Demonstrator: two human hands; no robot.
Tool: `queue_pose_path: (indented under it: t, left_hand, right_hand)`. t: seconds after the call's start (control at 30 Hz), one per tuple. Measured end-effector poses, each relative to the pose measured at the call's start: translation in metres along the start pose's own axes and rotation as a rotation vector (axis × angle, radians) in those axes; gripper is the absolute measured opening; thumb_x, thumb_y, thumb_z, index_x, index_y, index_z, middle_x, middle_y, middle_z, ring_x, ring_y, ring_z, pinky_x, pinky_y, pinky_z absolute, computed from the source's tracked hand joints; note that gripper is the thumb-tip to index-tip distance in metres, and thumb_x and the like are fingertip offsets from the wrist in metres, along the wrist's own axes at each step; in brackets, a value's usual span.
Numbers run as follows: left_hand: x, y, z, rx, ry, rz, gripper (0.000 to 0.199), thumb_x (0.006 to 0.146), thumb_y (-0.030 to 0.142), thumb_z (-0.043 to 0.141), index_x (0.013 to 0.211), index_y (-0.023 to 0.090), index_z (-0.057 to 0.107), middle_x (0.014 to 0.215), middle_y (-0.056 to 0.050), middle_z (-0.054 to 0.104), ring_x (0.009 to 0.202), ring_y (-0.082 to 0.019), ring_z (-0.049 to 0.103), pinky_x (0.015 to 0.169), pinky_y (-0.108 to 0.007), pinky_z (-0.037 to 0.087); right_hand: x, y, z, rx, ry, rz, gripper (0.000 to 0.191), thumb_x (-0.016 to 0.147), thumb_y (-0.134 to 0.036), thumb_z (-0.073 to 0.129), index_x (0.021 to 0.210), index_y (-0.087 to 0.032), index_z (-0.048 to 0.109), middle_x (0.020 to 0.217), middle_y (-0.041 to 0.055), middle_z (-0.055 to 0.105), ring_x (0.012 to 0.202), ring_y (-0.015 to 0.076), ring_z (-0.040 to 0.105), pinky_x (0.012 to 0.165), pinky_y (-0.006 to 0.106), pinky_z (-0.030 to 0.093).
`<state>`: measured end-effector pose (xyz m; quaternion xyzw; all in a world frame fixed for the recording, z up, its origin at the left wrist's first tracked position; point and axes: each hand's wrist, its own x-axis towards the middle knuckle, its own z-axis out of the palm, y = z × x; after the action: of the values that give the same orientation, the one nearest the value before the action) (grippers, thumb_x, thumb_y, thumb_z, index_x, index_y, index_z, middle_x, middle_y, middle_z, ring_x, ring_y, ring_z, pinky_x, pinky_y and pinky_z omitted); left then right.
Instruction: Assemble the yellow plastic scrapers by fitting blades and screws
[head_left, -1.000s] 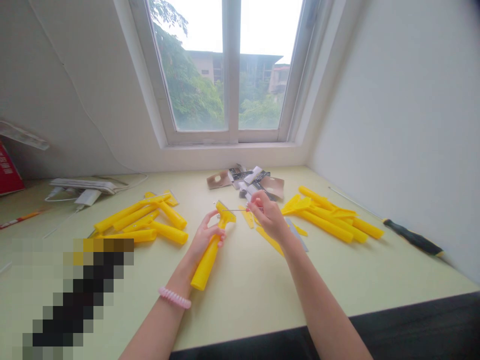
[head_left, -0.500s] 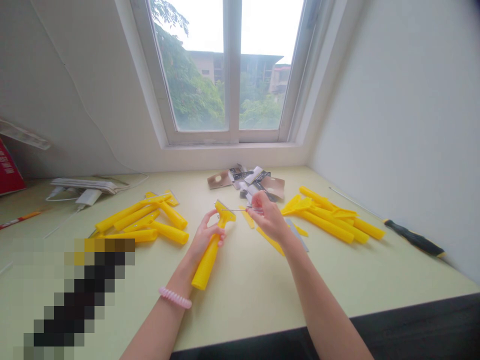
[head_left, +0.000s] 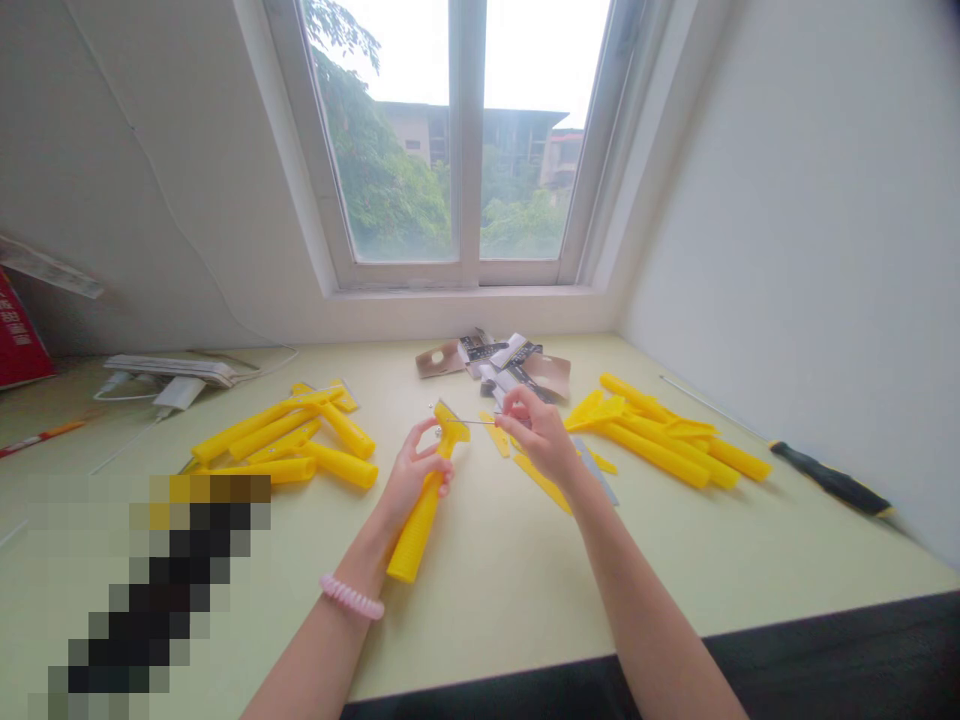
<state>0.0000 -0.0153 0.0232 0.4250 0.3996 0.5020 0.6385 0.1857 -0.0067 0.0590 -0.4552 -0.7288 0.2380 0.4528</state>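
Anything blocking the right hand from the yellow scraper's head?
Nothing visible: the thin tool in the right hand spans the gap to the head of the yellow scraper. The left hand grips below the head; a loose yellow strip lies on the table.

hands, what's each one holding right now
Left hand: closed around a yellow scraper.
Right hand: closed on a thin-shafted tool, likely a screwdriver.
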Motion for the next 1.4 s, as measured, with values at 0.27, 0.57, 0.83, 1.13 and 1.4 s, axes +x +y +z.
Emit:
queue_pose_path:
  t: [0.27, 0.57, 0.83, 1.13, 1.4]
  left_hand:
    - [-0.0004, 0.0010, 0.0008, -0.009, -0.002, 0.000, 0.074, 0.056, 0.011, 0.055, 0.125, 0.024, 0.031, 0.059, 0.004, 0.054, 0.044, -0.009, 0.046, 0.038, -0.018, 0.034]
    - [-0.0005, 0.0019, 0.0012, -0.026, -0.004, 0.005, 0.075, 0.055, 0.010, 0.056, 0.125, 0.023, 0.033, 0.061, 0.003, 0.055, 0.045, -0.009, 0.047, 0.038, -0.018, 0.034]
    - [0.0003, 0.0004, -0.0002, -0.032, 0.003, 0.031, 0.076, 0.056, 0.009, 0.055, 0.127, 0.023, 0.031, 0.060, 0.003, 0.055, 0.045, -0.009, 0.046, 0.038, -0.018, 0.034]
    - [0.0009, 0.0015, 0.0007, -0.063, 0.030, 0.035, 0.080, 0.054, 0.010, 0.055, 0.129, 0.022, 0.028, 0.058, 0.004, 0.055, 0.044, -0.009, 0.047, 0.038, -0.017, 0.033]
    - [0.0010, 0.0006, 0.0000, -0.060, 0.038, 0.049, 0.079, 0.054, 0.009, 0.056, 0.128, 0.021, 0.030, 0.059, 0.003, 0.056, 0.044, -0.009, 0.047, 0.038, -0.018, 0.033]
  right_hand:
    - [0.0004, -0.0001, -0.0005, -0.046, 0.034, -0.033, 0.008, 0.075, -0.026, 0.048, 0.074, -0.020, 0.043, 0.059, -0.0047, 0.045, 0.051, 0.0090, 0.043, 0.049, 0.020, 0.033]
    - [-0.0001, -0.0002, 0.0025, 0.041, 0.081, -0.033, 0.023, 0.074, -0.032, 0.053, 0.061, -0.020, 0.038, 0.054, -0.0043, 0.042, 0.049, 0.0091, 0.041, 0.047, 0.021, 0.035]
    - [-0.0002, 0.0007, 0.0046, 0.057, 0.068, -0.004, 0.026, 0.074, -0.036, 0.053, 0.062, -0.020, 0.037, 0.050, -0.0060, 0.040, 0.045, 0.0076, 0.038, 0.045, 0.020, 0.032]
    - [0.0008, -0.0003, 0.0059, -0.058, 0.049, -0.038, 0.020, 0.075, -0.037, 0.052, 0.069, -0.019, 0.046, 0.062, -0.0024, 0.051, 0.057, 0.0109, 0.050, 0.052, 0.021, 0.037]
    - [0.0011, 0.0030, 0.0076, -0.058, 0.060, -0.033, 0.021, 0.074, -0.038, 0.054, 0.068, -0.019, 0.050, 0.065, -0.0004, 0.056, 0.057, 0.0111, 0.052, 0.054, 0.023, 0.040]
